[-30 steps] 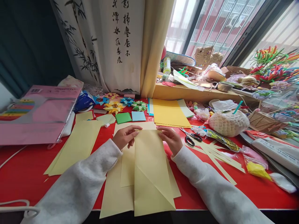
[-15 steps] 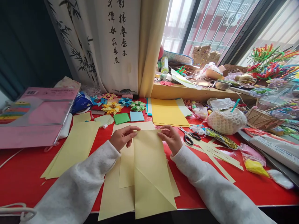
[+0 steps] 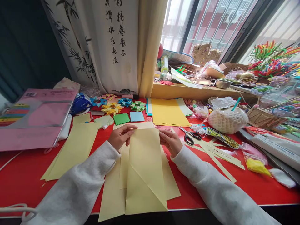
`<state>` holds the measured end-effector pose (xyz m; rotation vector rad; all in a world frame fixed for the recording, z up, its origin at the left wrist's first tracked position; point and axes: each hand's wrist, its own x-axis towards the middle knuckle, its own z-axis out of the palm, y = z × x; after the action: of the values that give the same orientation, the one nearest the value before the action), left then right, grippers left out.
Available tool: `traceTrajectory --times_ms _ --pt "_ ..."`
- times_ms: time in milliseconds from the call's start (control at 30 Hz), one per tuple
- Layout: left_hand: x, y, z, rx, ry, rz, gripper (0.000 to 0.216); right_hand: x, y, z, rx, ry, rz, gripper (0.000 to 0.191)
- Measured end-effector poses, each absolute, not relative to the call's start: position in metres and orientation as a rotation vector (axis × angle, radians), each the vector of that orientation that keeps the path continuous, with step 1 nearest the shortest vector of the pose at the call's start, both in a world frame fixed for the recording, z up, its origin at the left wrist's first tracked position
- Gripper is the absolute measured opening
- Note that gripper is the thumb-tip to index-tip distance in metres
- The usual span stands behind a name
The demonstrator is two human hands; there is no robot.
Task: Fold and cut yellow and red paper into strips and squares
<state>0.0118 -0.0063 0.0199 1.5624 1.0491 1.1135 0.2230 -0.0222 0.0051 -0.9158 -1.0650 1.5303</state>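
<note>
A pale yellow sheet of paper [image 3: 145,162] with a diagonal crease across its lower part stands in front of me, its top edge up between my hands. My left hand [image 3: 121,136] pinches its upper left corner between thumb and fingers. At the upper right edge, the closed fingers of my right hand [image 3: 171,142] hold the sheet by its side. Beneath it lie more pale yellow sheets [image 3: 110,200], partly covered, reaching the table's front edge.
A stack of pale yellow sheets [image 3: 75,153] lies at left, beside a pink folder [image 3: 44,125]. Black-handled scissors [image 3: 189,139] and paper strips [image 3: 220,159] are at right. Folded paper stars [image 3: 112,108], yellow sheets [image 3: 170,114] and a net-covered round object [image 3: 227,120] stand behind.
The creased sheet has shifted left and slightly up, uncovering more of the sheet beneath on the right. My left hand moved slightly left with it; my right fingers now sit at its side edge.
</note>
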Motion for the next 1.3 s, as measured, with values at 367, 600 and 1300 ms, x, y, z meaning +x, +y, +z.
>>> traceTrajectory --times_ms 367,600,1300 --pt "0.0116 -0.0056 0.0175 1.692 1.156 1.066 0.023 0.2223 -0.0261 0.0073 -0.934 -1.073 1.531 0.023" --pt "0.0154 -0.0086 0.0172 2.101 1.119 1.006 0.017 0.22 -0.0292 0.0057 -0.992 -1.13 1.553 0.022" --pt "0.0127 -0.0067 0.0158 2.162 1.203 1.102 0.017 0.2188 -0.032 0.0043 -0.995 -1.189 1.562 0.021"
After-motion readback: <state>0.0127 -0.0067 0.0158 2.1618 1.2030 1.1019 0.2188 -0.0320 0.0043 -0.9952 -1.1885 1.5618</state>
